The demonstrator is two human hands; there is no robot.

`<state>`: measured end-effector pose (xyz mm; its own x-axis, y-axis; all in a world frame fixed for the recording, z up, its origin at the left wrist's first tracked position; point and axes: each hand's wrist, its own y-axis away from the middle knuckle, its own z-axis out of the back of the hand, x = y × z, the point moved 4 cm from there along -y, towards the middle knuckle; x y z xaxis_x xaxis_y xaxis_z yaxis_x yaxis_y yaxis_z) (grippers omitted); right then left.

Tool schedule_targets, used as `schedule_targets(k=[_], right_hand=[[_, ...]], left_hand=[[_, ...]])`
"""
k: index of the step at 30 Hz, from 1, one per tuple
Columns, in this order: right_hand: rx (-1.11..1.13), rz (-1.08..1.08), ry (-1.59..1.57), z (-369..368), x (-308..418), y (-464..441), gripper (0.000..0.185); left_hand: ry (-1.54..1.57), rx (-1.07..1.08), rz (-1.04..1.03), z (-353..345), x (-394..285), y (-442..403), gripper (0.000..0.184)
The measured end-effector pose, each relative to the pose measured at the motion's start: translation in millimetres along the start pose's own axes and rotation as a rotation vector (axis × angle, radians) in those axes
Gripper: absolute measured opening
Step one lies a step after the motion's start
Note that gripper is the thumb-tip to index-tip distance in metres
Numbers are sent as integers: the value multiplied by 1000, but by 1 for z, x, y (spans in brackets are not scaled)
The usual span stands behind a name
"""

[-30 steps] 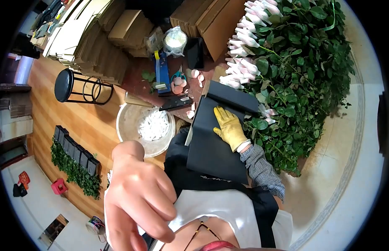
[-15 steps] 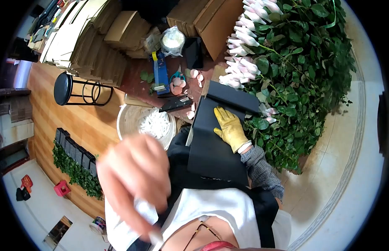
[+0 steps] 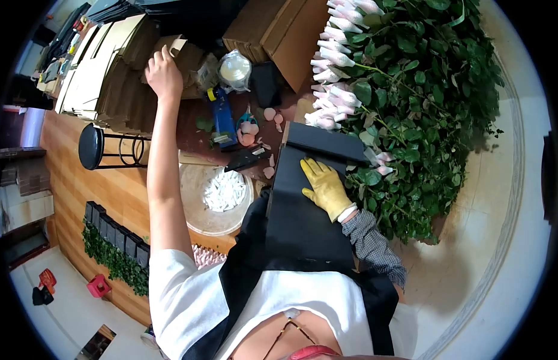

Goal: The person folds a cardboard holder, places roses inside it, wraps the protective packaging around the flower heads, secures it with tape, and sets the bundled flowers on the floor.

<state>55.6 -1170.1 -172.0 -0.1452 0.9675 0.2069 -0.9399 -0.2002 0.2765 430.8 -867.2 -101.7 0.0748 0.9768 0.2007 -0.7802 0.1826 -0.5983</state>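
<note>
My left hand point(image 3: 164, 75), bare, reaches far forward to a stack of cardboard pieces point(image 3: 189, 63). Its fingers are apart at the near end of the stack, touching or just over the top piece; I see nothing held in them. My right hand point(image 3: 328, 189) wears a yellow glove and lies flat on a folded black sheet point(image 3: 303, 234) across my lap, fingers spread. The sheet's raised far flap point(image 3: 325, 141) lies just beyond the glove. To the right is a big pile of leafy rose stems point(image 3: 411, 114), their heads wrapped in white netting point(image 3: 334, 99).
A tub point(image 3: 216, 227) of small white pieces point(image 3: 225, 190) stands left of my lap. On the red-brown table lie a blue tool point(image 3: 224, 117), teal scissors point(image 3: 246, 120), a black device point(image 3: 246, 158) and pink petals point(image 3: 248, 133). Left is a black stool point(image 3: 92, 146).
My left hand has swung from close before my chest, blurred, out to the cardboard stack. My gloved right hand stays on the black sheet. The view has shifted slightly.
</note>
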Motion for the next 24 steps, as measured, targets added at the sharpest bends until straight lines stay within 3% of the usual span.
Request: schedule_targets(k=[1,4,6,8,10,11,12,13,14,16,18,20,22,23,24], right_hand=[[-40,16,-10,-2,-1,0,81],[-64,0,-22,-3,1,1,80],[-54,6,-47,-5,-3,1,80],[-49,15,-22,-7,-3,2,80],[-57,16,-54,-6,-3,0,79],[-65,24,-74,-5,-3,1,78],[-63,15,-74,-6,-4,1,78],[-40,13,-15,-7,-3,-1,77],[-17,8,41,-9,-3,-2,76],[-66,48,30,-13,-5,-1,62],[-56,-2,-47,0,-5,3,49],[-414,-8,-171,-6,-14,6,32],[-551,-100,-54,17,-12,12,31],[-626,-69,-190,25,-12,14,34],[-378,-97,-317,34,-6,13,48]], left_hand=[[-44,-124,-36,-2,1,-1,32],[-75,0,-22,11,10,-14,15],[109,-286,-109,57,16,-15,12],[350,-369,-64,109,11,3,15],[977,250,198,116,-9,43,19],[1144,541,-2,132,-37,70,20],[1335,1010,47,125,-62,109,23],[1291,1451,15,119,-96,150,30],[1498,1519,108,128,-123,182,35],[1559,1715,191,96,-169,244,40],[1380,1349,22,63,-190,280,41],[1292,1036,5,66,-194,285,38],[1244,904,73,73,-196,294,37],[1208,846,20,79,-197,296,36],[1179,781,-44,88,-199,287,36]])
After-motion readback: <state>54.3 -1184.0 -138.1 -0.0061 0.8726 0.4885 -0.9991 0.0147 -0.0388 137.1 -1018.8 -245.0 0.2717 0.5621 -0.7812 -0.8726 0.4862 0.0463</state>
